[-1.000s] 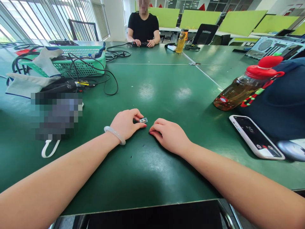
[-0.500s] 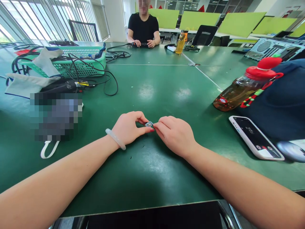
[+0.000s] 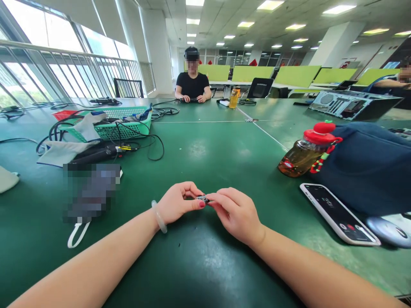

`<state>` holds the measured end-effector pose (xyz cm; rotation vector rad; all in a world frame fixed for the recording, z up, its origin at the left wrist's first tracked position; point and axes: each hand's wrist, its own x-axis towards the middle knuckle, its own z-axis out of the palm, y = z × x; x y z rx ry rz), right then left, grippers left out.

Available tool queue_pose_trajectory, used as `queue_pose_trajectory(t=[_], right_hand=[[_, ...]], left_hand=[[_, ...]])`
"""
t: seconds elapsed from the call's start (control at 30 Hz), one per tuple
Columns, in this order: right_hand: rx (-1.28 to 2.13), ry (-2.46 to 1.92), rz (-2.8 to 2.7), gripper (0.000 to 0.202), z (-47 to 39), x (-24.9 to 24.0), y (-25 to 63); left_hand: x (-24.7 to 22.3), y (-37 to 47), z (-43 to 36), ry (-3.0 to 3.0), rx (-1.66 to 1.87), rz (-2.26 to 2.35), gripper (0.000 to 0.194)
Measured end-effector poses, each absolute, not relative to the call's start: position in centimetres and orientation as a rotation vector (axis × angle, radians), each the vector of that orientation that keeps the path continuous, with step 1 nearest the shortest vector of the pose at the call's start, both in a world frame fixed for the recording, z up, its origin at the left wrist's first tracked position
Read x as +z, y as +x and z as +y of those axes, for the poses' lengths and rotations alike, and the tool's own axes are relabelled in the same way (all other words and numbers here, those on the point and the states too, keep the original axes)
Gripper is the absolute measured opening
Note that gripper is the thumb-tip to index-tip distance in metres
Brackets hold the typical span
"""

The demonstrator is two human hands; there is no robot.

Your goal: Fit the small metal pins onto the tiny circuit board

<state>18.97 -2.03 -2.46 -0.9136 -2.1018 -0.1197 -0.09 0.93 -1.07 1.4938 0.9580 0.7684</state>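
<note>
A small circuit board (image 3: 203,198) is held above the green table (image 3: 192,273), in the middle of the head view. My left hand (image 3: 176,203), with a pale bangle at the wrist, pinches it between thumb and fingers. From the other side, my right hand (image 3: 240,216) has its thumb and fingers closed at the board's right edge. The fingers cover much of the board, so its details are too small to make out.
On the left lie a green basket (image 3: 141,128) with cables and a blurred dark item (image 3: 96,192). To the right are a red-lidded bottle (image 3: 297,156), a dark blue bag (image 3: 369,167), a phone (image 3: 337,214) and a mouse (image 3: 390,231). A person (image 3: 192,83) sits opposite.
The camera view has tilted up, so the scene sits lower. The board now appears more edge-on, and my right fingers reach further over it. Both hands stay on it.
</note>
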Motion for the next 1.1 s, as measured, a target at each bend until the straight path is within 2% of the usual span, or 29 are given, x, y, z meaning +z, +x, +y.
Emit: queue_pose_trajectory(t=[0.17, 0.5, 0.7, 0.93, 1.1], right_hand=[[-0.125, -0.864, -2.145, 0.03, -1.9, -2.5, 18.9], [-0.15, -0.883, -2.192, 0.035, -1.9, -2.7, 19.0], [0.102, -1.129, -2.268, 0.041, -1.0, -3.1, 19.3], [0.375, -1.347, -2.343, 0.008, -0.2, -3.6, 19.6], [0.419, -1.347, -2.348, 0.008, 0.0, -3.5, 19.3]], left_hand=[[-0.7, -0.2, 0.7, 1.577, 0.752, 0.948, 0.03], [-0.7, -0.3, 0.8, 1.603, 0.73, 0.962, 0.028], [-1.3, -0.2, 1.4, 1.587, 0.77, 1.13, 0.026], [-1.9, -0.3, 2.0, 1.611, 0.741, 1.262, 0.031], [-1.9, -0.1, 2.0, 1.662, 0.688, 1.246, 0.03]])
